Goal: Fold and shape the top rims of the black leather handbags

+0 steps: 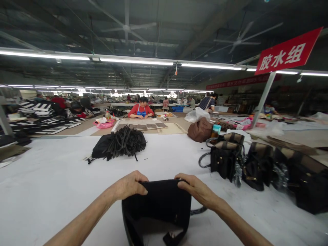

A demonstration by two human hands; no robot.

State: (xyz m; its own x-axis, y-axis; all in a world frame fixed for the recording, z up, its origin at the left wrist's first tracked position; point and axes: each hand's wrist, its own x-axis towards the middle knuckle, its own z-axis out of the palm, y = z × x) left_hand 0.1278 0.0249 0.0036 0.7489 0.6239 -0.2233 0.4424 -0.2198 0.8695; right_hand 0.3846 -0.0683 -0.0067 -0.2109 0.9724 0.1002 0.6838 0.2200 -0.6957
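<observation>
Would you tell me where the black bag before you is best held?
By its far edge, one hand at each corner, reaching over from the near side: the bag lies on the table with that edge straight and free, where the left hand and right hand pinch it.

Hands: 2, left hand point(129, 186) + right hand point(196, 189), w/ 1 black bag point(159, 205). Beyond bag, left: 1 strap pile point(125, 140), 1 pink basin point(104, 123). Right of bag: approx. 4 dark handbags point(225, 157), 1 brown bag point(201, 130).
</observation>
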